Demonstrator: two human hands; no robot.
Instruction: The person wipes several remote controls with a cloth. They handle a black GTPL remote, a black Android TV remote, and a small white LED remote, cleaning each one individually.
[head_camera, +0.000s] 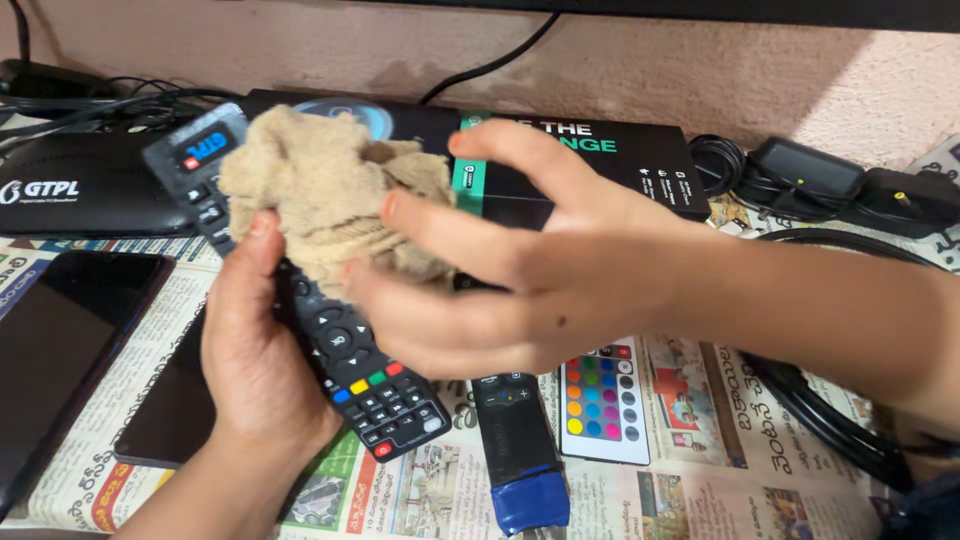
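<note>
Plainly, the left hand is clamped round a long black remote control, thumb along its near side, tilting it so the button face is turned up and steadied, apparently for rubbing. The right hand closes its fingers on a bunched tan cloth and presses it against the upper half of the remote; the cloth looks soft, fuzzy and crumpled, the remote hard plastic with small coloured keys. Both sit above the newspaper that covers the surface. Under them lie a slim black remote with a blue end and a small white card remote with round coloured buttons. A dark glossy phone rests at the left edge, and a flat black box stands along the far edge.
</note>
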